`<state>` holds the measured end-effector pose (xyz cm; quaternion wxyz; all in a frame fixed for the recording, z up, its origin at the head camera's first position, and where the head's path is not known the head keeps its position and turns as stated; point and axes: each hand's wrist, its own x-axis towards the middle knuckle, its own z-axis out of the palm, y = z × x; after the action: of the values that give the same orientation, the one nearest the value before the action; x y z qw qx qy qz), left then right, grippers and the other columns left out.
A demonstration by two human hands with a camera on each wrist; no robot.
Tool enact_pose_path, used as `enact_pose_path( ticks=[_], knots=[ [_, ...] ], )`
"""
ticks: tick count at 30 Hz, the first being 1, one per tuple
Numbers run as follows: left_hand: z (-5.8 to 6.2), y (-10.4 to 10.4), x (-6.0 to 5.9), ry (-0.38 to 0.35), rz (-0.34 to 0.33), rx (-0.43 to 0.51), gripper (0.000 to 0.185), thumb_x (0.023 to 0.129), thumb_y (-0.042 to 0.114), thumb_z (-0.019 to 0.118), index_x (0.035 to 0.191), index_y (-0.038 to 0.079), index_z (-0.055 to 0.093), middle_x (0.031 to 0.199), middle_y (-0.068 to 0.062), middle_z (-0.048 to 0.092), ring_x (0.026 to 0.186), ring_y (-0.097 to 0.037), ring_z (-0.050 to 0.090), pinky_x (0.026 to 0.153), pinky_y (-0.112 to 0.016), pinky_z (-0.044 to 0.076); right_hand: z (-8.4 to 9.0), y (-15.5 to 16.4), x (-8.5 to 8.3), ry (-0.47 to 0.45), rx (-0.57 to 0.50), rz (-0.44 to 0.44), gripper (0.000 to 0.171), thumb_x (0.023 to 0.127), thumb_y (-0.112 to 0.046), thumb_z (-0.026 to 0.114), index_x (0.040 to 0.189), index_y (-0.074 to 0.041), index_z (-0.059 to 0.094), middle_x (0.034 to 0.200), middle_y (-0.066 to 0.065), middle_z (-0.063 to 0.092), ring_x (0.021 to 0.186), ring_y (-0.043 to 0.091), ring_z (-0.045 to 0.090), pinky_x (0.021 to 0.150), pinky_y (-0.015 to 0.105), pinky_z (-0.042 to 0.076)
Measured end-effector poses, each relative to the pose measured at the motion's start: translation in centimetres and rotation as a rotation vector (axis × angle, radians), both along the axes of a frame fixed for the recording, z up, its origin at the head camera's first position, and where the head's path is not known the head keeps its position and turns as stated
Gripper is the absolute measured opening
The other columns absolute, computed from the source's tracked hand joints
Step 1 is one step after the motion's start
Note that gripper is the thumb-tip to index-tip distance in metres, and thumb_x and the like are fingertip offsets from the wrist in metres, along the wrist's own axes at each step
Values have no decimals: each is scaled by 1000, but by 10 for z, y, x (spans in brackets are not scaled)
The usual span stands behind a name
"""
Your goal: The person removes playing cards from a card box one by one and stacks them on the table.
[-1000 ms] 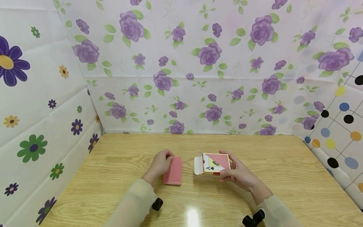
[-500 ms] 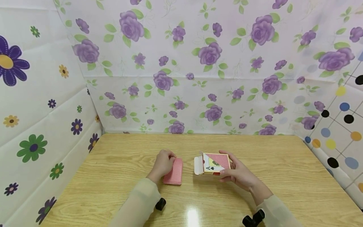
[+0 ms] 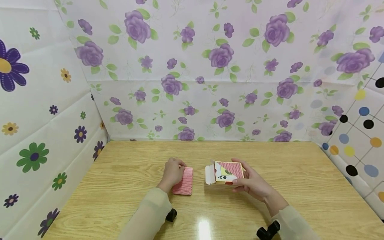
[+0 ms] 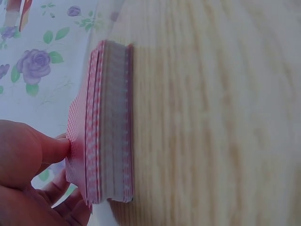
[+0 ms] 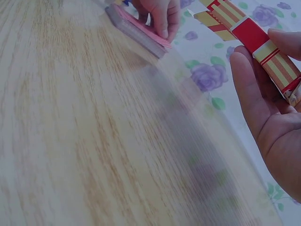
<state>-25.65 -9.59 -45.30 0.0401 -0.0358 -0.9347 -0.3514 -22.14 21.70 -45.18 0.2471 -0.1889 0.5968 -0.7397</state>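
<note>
Head view: left hand (image 3: 173,171) rests on the wooden surface (image 3: 120,186), fingers curled over the left edge of a red-backed deck of cards (image 3: 183,181) that lies flat at centre. Left forearm, in a pale sleeve, comes in from lower left. Right hand (image 3: 251,182) is raised slightly off the surface and holds the card box (image 3: 225,172) from its right side, thumb below, fingers wrapped behind. Box flap is open and points left toward the deck; box and deck are near but apart.

Left wrist view: deck (image 4: 108,127) seen edge-on, stacked squarely on the surface (image 4: 216,117). Thumb (image 4: 44,148) presses the top card's edge; other fingertips (image 4: 61,188) curl under the near side. Grip is a light pinch on the deck.

Right wrist view: right hand (image 5: 268,108) cups the box (image 5: 256,42), fingers half closed round its red-and-yellow striped side. The left hand (image 5: 157,12) on the deck (image 5: 136,29) shows at top, across the surface (image 5: 84,132).
</note>
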Motion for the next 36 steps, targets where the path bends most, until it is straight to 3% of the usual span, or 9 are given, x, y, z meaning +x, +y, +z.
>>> enact_pose_path(
  ticks=[5, 12, 28, 36],
  knots=[
    [-1, 0, 0, -19, -11, 1, 13, 91, 5, 57, 89, 7, 70, 113, -19, 53, 110, -38, 47, 75, -40, 46, 1, 0, 0, -1, 7, -4, 80, 91, 0, 57, 150, -23, 8, 126, 10, 57, 106, 29, 64, 78, 38, 57],
    [-2, 0, 0, -41, -19, -6, 13, 93, 6, 56, 94, 7, 68, 102, -12, 55, 92, -26, 51, 69, -36, 45, 1, -1, 0, 1, 3, 0, 80, 91, 1, 57, 150, -22, 8, 126, 10, 57, 105, 27, 65, 77, 38, 57],
    [-2, 1, 3, -47, -2, -27, 13, 93, 11, 57, 99, 8, 69, 105, -13, 56, 99, -29, 52, 75, -41, 46, 3, -3, 1, -7, -2, -15, 80, 90, 1, 58, 150, -22, 9, 128, 9, 56, 106, 31, 64, 76, 37, 57],
    [-1, 0, 5, -42, 7, 52, 18, 93, 15, 58, 104, 5, 67, 113, -16, 54, 106, -31, 49, 81, -43, 47, 4, -2, 1, 5, 20, -21, 82, 89, 0, 59, 150, -22, 9, 124, 8, 59, 103, 24, 65, 77, 38, 57]
  ],
)
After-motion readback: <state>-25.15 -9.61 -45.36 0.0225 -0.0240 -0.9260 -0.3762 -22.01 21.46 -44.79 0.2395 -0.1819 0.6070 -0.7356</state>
